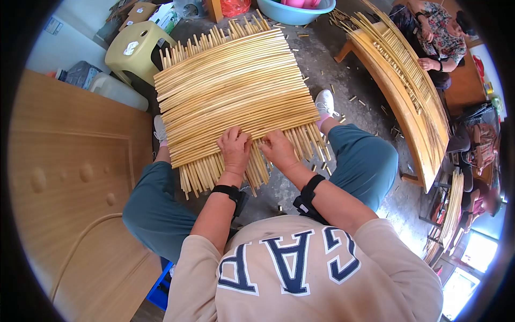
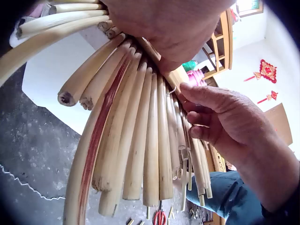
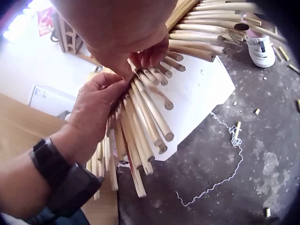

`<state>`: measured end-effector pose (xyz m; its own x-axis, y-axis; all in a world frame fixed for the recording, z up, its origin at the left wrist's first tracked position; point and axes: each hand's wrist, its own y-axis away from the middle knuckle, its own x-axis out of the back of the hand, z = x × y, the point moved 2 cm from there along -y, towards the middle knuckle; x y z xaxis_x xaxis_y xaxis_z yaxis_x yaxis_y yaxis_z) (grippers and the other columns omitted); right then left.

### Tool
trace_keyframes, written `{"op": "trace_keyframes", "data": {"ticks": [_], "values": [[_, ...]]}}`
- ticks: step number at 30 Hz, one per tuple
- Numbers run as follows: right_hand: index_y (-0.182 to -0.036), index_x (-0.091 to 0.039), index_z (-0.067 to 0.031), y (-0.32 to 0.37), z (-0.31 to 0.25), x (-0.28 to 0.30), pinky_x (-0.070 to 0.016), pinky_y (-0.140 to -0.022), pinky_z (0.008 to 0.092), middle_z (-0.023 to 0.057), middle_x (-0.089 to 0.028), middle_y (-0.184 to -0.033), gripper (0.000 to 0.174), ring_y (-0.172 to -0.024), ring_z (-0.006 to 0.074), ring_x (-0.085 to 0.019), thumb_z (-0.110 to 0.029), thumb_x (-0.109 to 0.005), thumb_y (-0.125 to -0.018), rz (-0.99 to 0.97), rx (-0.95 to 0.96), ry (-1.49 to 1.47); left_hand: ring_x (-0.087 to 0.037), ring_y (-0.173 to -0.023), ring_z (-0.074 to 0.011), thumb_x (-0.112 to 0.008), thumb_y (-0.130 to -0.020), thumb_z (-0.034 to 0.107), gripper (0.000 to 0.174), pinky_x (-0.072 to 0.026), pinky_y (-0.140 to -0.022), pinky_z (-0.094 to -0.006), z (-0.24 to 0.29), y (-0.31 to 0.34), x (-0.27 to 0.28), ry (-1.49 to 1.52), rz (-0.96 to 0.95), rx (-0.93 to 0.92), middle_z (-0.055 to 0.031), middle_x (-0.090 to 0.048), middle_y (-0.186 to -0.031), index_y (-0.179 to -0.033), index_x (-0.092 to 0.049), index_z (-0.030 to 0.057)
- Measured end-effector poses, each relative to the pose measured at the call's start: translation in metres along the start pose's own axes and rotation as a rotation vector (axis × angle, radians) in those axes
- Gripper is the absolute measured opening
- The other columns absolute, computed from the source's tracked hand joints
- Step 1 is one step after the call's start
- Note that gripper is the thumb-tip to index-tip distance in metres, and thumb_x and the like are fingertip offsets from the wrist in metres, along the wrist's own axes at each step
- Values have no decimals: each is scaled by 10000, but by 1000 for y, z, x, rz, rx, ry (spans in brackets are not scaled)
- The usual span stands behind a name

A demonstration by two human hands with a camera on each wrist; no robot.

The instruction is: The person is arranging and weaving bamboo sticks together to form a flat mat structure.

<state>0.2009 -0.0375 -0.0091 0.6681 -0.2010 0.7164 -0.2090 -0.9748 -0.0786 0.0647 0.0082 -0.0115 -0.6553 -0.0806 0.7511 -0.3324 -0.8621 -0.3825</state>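
A two-layer mat of pale plant stalks (image 1: 230,91) lies between the person's legs, its upper stalks running crosswise over lower ones whose ends stick out at the near edge. At that edge the left hand (image 1: 235,147) grips the outer stalks with curled fingers. Just to its right, the right hand (image 1: 279,147) has thumb and fingers pinched together at the same edge. A short bit of white string (image 2: 172,90) shows by the right thumb in the left wrist view. In the right wrist view both hands' fingertips meet over the stalk ends (image 3: 150,122), hiding most of the string.
A green plastic stool (image 1: 134,48) stands at the far left, a blue basin (image 1: 295,13) beyond the mat. Cut stalk pieces and loose white string (image 3: 225,176) lie on the floor. A wooden bench (image 1: 386,80) with another stalk mat and a seated person are on the right.
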Motion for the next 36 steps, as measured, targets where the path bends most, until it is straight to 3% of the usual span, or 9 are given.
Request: {"op": "trace_keyframes", "data": {"ticks": [3, 7, 13, 22, 28, 31, 36], "values": [[-740, -576, -62, 1, -5, -8, -461, -616, 409, 126, -551, -786, 165, -710, 320, -562, -211, -644, -716, -28, -147, 69, -466, -976, -240, -669, -640, 120, 161, -289, -826, -401, 2, -1, 1, -7, 2, 4, -30, -515, -935, -780, -592, 139], [-718, -586, -72, -1, 2, -21, -462, -598, 419, 119, -554, -786, 190, -694, 313, -564, -251, -650, -714, 22, -176, 86, -474, -942, -242, -674, -652, 115, 148, -297, -817, -385, 3, -1, 3, -21, 6, -20, -30, -530, -940, -787, -616, 135], [-658, -572, -75, -4, -3, -20, -457, -583, 413, 111, -577, -741, 127, -670, 303, -575, -187, -594, -715, 54, -207, 138, -474, -939, -245, -681, -646, 108, 149, -300, -818, -390, 2, -1, 1, -2, 17, -6, -35, -531, -932, -777, -613, 123], [-728, -539, -52, -5, 0, -20, -452, -587, 434, 153, -566, -715, 102, -653, 344, -565, -151, -563, -721, 20, -160, 154, -474, -948, -254, -682, -647, 109, 161, -306, -820, -391, 2, -2, 2, -24, 4, 5, -41, -533, -950, -788, -605, 119], [-801, -522, -37, -7, 1, -11, -457, -645, 444, 177, -588, -763, 104, -736, 360, -575, -107, -549, -728, -48, -227, 18, -456, -978, -267, -655, -663, 90, 226, -313, -820, -399, 10, -8, 8, -35, -36, 9, -65, -513, -986, -876, -582, 89], [-831, -531, -46, -7, 2, -12, -457, -657, 441, 176, -600, -773, 120, -751, 361, -580, -97, -550, -723, -46, -182, 3, -446, -995, -283, -623, -685, 74, 233, -327, -824, -405, 12, -17, 10, -21, 3, 10, -85, -503, -994, -911, -570, 64], [-805, -559, -50, -8, 3, -15, -455, -665, 446, 190, -600, -759, 94, -729, 370, -579, -70, -529, -718, -46, -196, -50, -432, -1021, -283, -556, -727, 78, 185, -337, -830, -403, 3, -35, -2, -129, -111, -89, -87, -496, -977, -911, -567, 60]]}}
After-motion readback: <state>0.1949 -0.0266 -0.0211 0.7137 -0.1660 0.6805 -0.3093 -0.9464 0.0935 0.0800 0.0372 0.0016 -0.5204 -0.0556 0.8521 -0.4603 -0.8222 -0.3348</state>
